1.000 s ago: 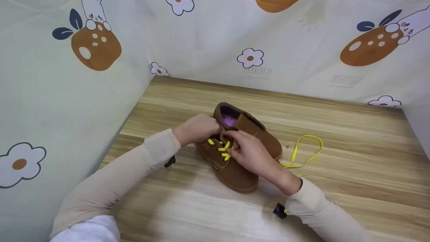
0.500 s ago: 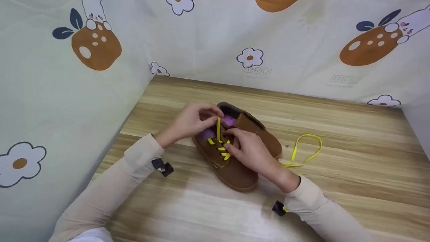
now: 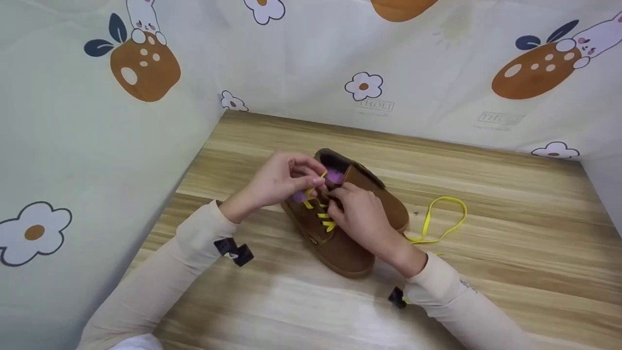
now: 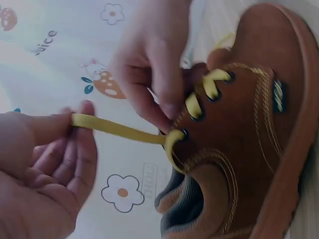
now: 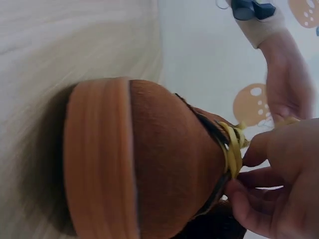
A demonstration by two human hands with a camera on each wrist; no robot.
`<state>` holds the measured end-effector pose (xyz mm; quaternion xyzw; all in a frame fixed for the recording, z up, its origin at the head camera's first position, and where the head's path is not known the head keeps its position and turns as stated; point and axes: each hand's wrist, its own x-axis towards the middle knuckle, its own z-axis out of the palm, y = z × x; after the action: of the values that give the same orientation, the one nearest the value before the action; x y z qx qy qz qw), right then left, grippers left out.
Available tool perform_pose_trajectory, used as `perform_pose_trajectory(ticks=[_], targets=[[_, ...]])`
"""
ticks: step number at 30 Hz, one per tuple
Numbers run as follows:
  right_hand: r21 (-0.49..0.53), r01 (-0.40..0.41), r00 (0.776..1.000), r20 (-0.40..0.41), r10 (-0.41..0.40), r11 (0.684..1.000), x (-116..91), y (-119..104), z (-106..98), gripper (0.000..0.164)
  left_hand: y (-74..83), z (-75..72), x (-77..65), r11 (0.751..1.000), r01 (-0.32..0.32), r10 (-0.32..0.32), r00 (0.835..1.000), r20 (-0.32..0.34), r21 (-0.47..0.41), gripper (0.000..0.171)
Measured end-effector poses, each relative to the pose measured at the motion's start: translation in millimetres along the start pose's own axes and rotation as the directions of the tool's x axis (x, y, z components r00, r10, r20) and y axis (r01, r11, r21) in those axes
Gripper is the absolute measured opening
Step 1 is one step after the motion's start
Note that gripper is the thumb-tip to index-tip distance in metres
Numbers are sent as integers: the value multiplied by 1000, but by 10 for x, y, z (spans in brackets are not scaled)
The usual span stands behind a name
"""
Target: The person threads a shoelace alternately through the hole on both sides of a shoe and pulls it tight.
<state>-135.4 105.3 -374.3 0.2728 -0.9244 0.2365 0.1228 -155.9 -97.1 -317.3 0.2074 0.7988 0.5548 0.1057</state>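
Observation:
A brown lace-up shoe (image 3: 345, 255) lies on the table with its toe toward me, partly threaded with yellow lace. My left hand (image 3: 277, 182) pinches the lace near its end, above the shoe's opening. In the left wrist view that yellow lace (image 4: 119, 130) runs taut from thumb and fingers to the eyelet nearest the ankle. My right hand (image 3: 362, 218) bends over the shoe from the right and grips the upper beside the lacing; its fingertips are partly hidden. The right wrist view shows the shoe's toe (image 5: 167, 154) and my right hand (image 5: 284, 174) at the crossed laces.
A second brown shoe (image 3: 384, 201) stands close against the first, on its right. From beside its toe a loop of yellow lace (image 3: 464, 209) lies on the wooden table (image 3: 510, 233). Patterned cloth walls (image 3: 301, 63) rise behind and at the left.
My left hand has come up from the eyelets, drawing the lace out, and now holds it nearer its end, tilted right. My right hand has stayed at the lacing.

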Motion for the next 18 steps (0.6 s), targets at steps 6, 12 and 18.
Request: perform_pose_trajectory(ticks=[6,12,18], targets=[[82,-76,997,2,76,994,25,83,-13,16,-119,131,29,837,-54,59,998,8,545,5],[108,-111,994,16,110,988,4,120,7,12,-172,203,61,756,-72,56,997,46,650,9],[9,-66,996,53,65,998,29,22,-56,27,-122,145,60,706,26,-33,999,-4,707,11]])
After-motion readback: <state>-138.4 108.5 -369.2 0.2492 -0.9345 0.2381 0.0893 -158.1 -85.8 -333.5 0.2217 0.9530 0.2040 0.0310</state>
